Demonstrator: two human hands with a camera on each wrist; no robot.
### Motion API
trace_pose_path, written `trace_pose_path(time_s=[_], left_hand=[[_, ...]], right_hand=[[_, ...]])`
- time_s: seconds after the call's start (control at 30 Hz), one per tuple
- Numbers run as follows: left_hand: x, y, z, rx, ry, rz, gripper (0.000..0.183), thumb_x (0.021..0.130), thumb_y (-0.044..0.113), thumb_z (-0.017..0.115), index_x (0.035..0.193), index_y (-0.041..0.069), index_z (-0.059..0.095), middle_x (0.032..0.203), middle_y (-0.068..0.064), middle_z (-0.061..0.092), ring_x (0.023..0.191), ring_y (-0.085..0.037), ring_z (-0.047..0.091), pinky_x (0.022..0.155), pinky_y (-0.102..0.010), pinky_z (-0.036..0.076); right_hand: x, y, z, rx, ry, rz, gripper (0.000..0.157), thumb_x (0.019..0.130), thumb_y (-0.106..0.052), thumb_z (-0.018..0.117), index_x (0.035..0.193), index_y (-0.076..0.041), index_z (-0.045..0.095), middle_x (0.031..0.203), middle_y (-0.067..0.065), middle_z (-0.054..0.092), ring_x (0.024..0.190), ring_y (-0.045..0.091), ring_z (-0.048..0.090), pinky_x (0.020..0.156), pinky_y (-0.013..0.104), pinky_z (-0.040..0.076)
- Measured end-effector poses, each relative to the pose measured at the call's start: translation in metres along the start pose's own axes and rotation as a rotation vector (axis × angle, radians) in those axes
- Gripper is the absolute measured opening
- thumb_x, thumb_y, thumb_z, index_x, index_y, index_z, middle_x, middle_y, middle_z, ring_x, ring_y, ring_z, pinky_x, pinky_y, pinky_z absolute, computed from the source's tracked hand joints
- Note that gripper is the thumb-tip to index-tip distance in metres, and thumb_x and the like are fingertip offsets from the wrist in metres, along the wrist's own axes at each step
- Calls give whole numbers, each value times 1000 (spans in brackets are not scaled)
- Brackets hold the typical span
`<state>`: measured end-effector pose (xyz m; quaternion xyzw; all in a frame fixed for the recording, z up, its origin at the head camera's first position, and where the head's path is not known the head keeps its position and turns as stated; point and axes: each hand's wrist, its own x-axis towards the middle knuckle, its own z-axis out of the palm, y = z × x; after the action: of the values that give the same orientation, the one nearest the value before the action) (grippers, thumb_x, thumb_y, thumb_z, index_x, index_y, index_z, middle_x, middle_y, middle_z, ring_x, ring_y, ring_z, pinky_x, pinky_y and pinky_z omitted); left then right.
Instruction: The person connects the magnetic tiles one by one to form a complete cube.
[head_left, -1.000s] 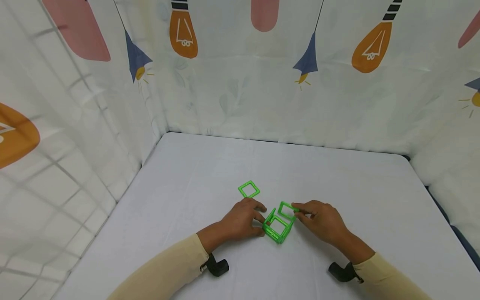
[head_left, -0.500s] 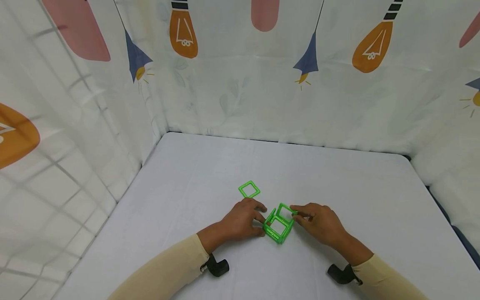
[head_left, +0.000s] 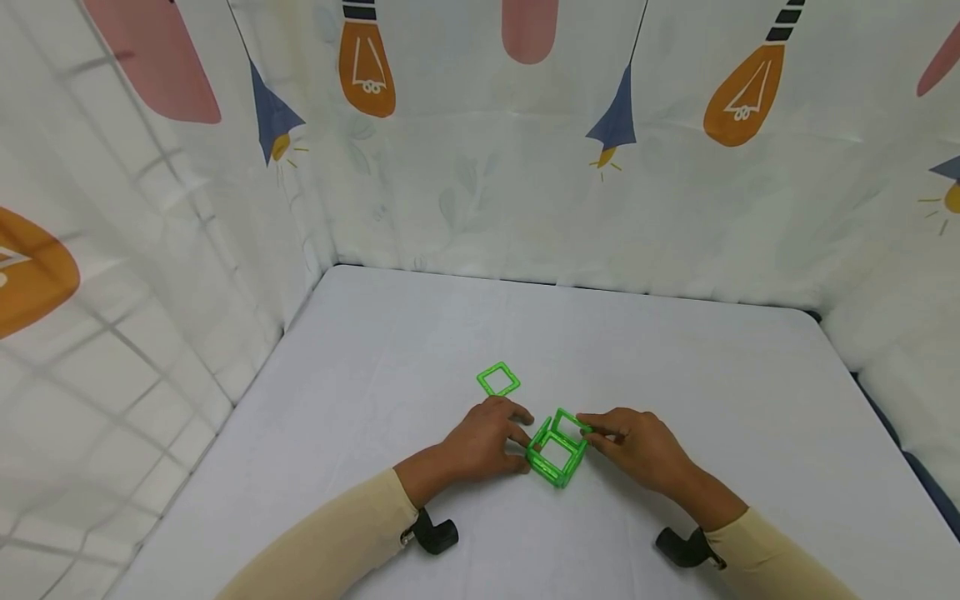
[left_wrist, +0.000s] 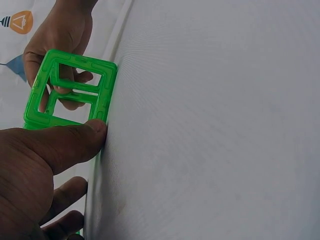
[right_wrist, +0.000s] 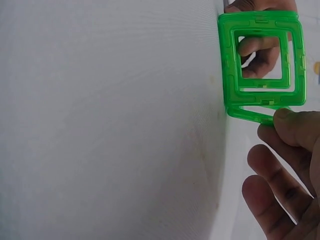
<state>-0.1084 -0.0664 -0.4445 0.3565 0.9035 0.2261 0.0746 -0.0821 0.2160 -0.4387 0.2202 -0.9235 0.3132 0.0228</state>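
A partly built box of green square magnetic tiles stands on the white table, its top side open in the head view. My left hand grips its left side, the thumb laid along a frame edge in the left wrist view. Opposite, my right hand pinches one green square tile between thumb and index finger. That tile is at the far right side of the box, its lower edge right at the box. The other right fingers extend loosely below. Part of the left fingers is hidden behind the frames.
One loose green square tile lies flat just beyond my left hand. White curtains printed with lamps and bulbs close off the table's back and sides. Black wrist cameras hang below both sleeves.
My right hand has moved slightly left and toward me, bringing the pinched tile in against the box. The left hand, the box and the loose tile stay where they were.
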Motion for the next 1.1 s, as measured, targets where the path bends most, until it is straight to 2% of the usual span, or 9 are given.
trace_pose_path(time_s=[0.53, 1.1], left_hand=[[0, 1, 0, -1, -2, -6, 23, 84, 30, 87, 103, 18, 83, 131, 2, 62, 133, -22, 46, 112, -41, 39], [0, 0, 0, 1, 0, -4, 23, 83, 30, 87, 103, 19, 83, 132, 2, 62, 133, -22, 46, 111, -42, 39]], right_hand=[[-1, 0, -5, -33, -70, -66, 41, 90, -4, 77, 129, -18, 74, 101, -14, 70, 77, -1, 55, 67, 24, 50], [-4, -1, -5, -8, -78, -93, 42, 91, -1, 75, 129, -18, 74, 107, -10, 71, 79, 0, 57, 67, 24, 51]])
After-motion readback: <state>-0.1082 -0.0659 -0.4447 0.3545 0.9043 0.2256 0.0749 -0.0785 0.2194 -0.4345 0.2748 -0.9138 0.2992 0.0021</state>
